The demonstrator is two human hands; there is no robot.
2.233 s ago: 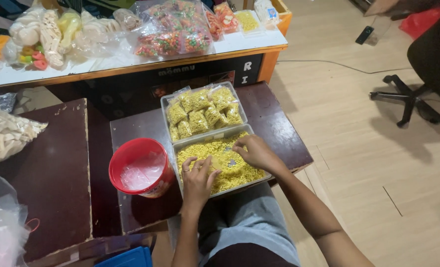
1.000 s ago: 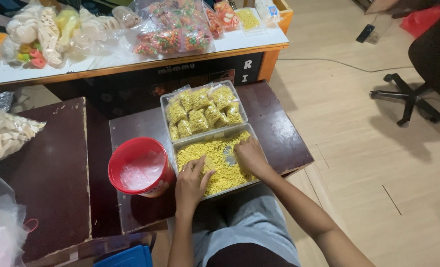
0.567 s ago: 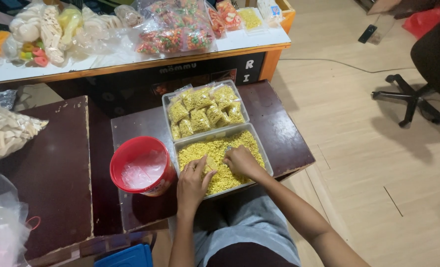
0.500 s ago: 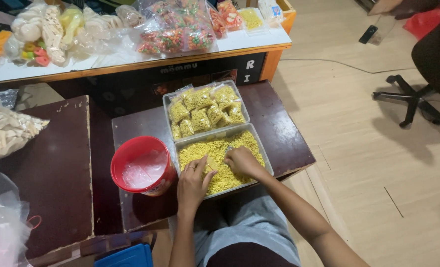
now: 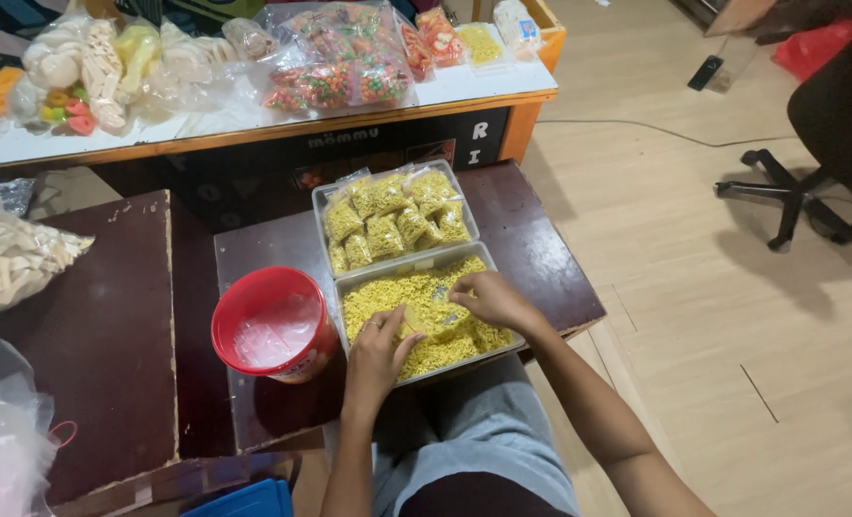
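Both hands had drawn together over the noodle tray point(image 5: 368, 278) — the right hand point(image 5: 491, 299) came in from the far corner. A small clear bag point(image 5: 424, 321) lay between them, pinched by the left hand point(image 5: 378, 352) fingers; right fingers curled, grip unclear. Red tub point(image 5: 272, 324) stood just left.

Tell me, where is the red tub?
The red tub sits on the dark table, just left of the tray of yellow snack, beside the left hand.
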